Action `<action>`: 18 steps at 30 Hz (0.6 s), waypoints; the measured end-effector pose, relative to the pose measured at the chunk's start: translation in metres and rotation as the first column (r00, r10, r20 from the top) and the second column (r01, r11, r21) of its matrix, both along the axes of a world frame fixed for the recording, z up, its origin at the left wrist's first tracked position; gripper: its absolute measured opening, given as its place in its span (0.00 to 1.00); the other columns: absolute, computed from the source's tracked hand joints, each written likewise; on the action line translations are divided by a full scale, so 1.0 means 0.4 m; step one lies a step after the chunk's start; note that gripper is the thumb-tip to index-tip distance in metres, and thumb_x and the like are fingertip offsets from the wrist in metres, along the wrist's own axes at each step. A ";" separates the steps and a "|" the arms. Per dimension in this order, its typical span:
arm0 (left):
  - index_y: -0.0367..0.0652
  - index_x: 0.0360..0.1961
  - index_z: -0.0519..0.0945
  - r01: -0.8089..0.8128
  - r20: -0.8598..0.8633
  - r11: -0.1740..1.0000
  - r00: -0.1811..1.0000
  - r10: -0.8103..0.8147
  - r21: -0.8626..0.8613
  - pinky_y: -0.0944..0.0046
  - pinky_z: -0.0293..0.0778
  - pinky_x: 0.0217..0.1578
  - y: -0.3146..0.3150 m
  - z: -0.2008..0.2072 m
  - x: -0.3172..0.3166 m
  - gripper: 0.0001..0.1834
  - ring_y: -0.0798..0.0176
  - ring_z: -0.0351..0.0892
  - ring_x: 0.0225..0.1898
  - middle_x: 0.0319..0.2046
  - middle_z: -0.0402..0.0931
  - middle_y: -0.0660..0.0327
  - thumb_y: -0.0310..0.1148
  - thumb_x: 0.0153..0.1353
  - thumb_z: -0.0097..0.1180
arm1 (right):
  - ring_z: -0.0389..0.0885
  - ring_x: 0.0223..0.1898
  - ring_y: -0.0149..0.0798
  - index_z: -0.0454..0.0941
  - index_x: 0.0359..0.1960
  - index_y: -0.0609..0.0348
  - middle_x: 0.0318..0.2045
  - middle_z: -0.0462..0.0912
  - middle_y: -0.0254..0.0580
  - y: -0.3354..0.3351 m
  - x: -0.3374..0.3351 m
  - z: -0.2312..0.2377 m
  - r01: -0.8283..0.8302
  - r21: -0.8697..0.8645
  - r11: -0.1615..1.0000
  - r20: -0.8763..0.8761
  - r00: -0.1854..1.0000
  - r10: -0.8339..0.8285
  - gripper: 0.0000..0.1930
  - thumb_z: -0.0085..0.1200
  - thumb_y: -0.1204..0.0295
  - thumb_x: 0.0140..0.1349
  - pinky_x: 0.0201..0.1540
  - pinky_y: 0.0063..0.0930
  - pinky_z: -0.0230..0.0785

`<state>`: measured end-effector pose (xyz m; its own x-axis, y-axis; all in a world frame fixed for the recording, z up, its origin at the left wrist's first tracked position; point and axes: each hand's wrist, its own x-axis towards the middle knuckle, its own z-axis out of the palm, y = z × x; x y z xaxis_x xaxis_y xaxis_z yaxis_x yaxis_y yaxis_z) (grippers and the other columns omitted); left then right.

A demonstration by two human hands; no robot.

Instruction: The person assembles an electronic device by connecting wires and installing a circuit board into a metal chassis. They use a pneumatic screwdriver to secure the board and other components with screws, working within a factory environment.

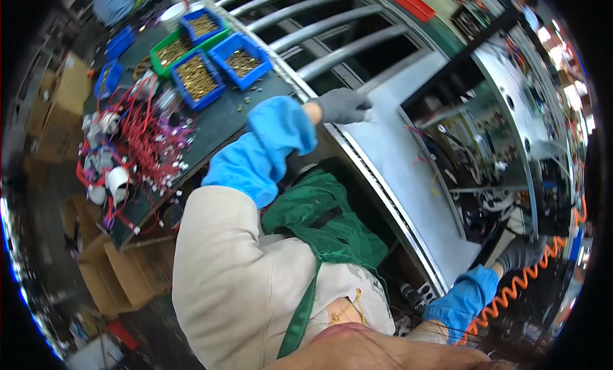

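Note:
My left hand (pixel 343 106), in a dark grey glove and blue sleeve cover, reaches over the pale metal panel (pixel 408 172) of a large cabinet frame. Its fingers are bent together around a small whitish bit at their tips, too small to name. On the far right is my right hand (pixel 520 254), gloved the same way, beside an orange coiled hose (pixel 504 298) at the cabinet's near end. Its fingers are blurred and partly hidden, so its grip does not show. Wires and parts (pixel 460 159) sit inside the cabinet's opening.
On the dark table at left stand blue bins (pixel 243 60) and a green bin (pixel 167 52) of brass-coloured small parts. Red wire bundles (pixel 143 127) lie nearby. Curved metal bars (pixel 332 35) cross the frame's far end. Cardboard boxes (pixel 108 274) stand on the floor. A red tray (pixel 415 6) lies far off.

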<state>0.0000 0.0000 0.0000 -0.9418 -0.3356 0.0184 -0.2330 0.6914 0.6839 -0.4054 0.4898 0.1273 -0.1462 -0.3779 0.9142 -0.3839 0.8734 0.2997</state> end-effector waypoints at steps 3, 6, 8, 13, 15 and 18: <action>0.40 0.51 0.74 -0.213 0.117 0.973 0.972 0.202 0.088 0.57 0.68 0.52 -0.023 0.083 0.294 0.24 0.48 0.74 0.49 0.50 0.73 0.48 0.46 0.60 0.50 | 0.73 0.50 0.45 0.72 0.45 0.58 0.44 0.76 0.44 -0.080 0.090 -0.065 0.096 -0.048 0.994 -0.002 0.995 -0.096 0.18 0.55 0.69 0.50 0.53 0.40 0.63; 0.43 0.51 0.75 -0.412 0.055 0.909 0.908 0.416 -0.064 0.55 0.67 0.53 -0.007 0.046 0.507 0.24 0.49 0.73 0.51 0.48 0.75 0.49 0.46 0.57 0.51 | 0.73 0.49 0.45 0.72 0.47 0.54 0.46 0.77 0.41 -0.029 0.039 -0.017 0.064 0.027 0.998 -0.073 0.995 -0.062 0.21 0.58 0.68 0.48 0.51 0.40 0.63; 0.43 0.47 0.77 -0.641 -0.063 0.767 0.766 0.640 -0.006 0.57 0.70 0.48 0.012 0.079 0.630 0.21 0.51 0.77 0.46 0.43 0.78 0.52 0.43 0.57 0.52 | 0.73 0.50 0.45 0.72 0.47 0.54 0.46 0.77 0.40 -0.033 0.054 -0.011 0.072 0.018 0.997 -0.055 0.996 -0.071 0.22 0.58 0.67 0.48 0.51 0.40 0.63; 0.47 0.41 0.81 -0.964 -0.078 0.259 0.263 0.962 -0.058 0.59 0.73 0.41 -0.009 0.118 0.891 0.16 0.55 0.80 0.39 0.36 0.80 0.54 0.44 0.56 0.55 | 0.72 0.52 0.44 0.71 0.51 0.54 0.49 0.76 0.40 -0.028 0.063 -0.009 0.206 0.039 0.978 0.057 0.976 -0.208 0.24 0.59 0.63 0.51 0.55 0.40 0.62; 0.50 0.40 0.81 -0.970 -0.408 -0.075 0.025 0.913 -0.229 0.54 0.73 0.38 -0.072 0.104 1.027 0.14 0.47 0.79 0.38 0.35 0.80 0.52 0.43 0.58 0.52 | 0.71 0.54 0.43 0.70 0.53 0.55 0.51 0.75 0.41 -0.008 0.054 -0.008 0.193 0.055 0.980 0.092 0.976 -0.198 0.24 0.57 0.65 0.53 0.55 0.39 0.62; 0.51 0.40 0.80 -0.857 -0.219 -0.217 -0.125 0.968 -0.468 0.51 0.71 0.44 -0.143 0.079 1.214 0.14 0.44 0.77 0.42 0.39 0.79 0.50 0.43 0.60 0.46 | 0.69 0.56 0.44 0.66 0.57 0.55 0.53 0.73 0.42 0.006 0.044 -0.007 0.161 0.084 0.983 0.126 0.977 -0.171 0.28 0.56 0.66 0.52 0.57 0.40 0.60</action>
